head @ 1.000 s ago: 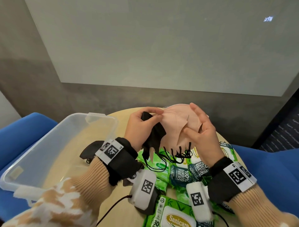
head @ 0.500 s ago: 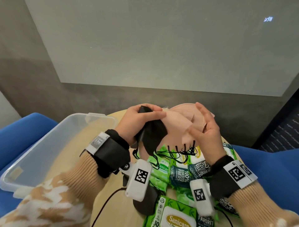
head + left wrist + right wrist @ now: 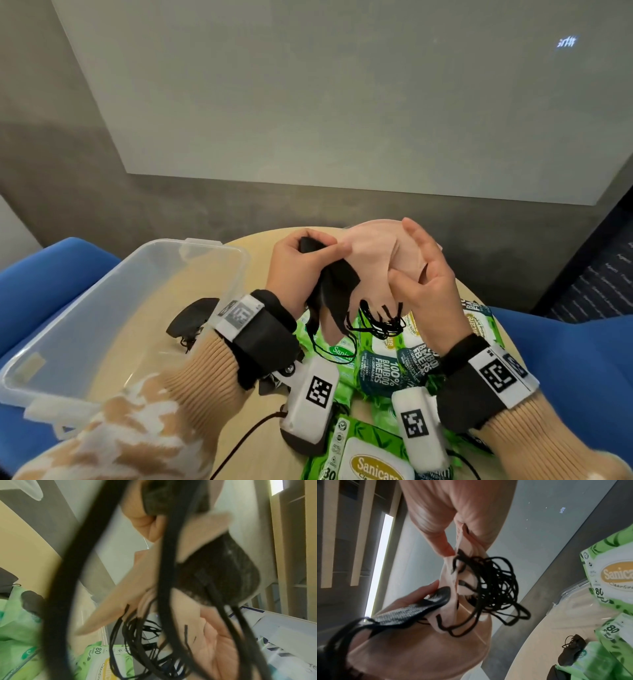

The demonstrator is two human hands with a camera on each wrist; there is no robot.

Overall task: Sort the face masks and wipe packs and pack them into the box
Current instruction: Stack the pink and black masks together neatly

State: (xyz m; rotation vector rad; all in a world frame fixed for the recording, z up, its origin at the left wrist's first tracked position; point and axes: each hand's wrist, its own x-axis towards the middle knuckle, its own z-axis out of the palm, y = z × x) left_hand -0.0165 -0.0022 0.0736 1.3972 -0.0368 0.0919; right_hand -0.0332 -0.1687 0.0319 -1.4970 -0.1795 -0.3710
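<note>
Black fabric is bunching under my left hand (image 3: 301,270), which is pinching a black face mask (image 3: 334,287) to peel it off the stack of soft pink masks (image 3: 373,257) that my right hand (image 3: 428,277) is gripping above the table. I am still sorting; next I should be freeing the tangled black ear loops (image 3: 380,318), which seem knotted together. Glossy green wipe packs (image 3: 387,363) are lying below, and the clear plastic box (image 3: 239,270) is sitting left, apparently holding one black mask (image 3: 191,317).
</note>
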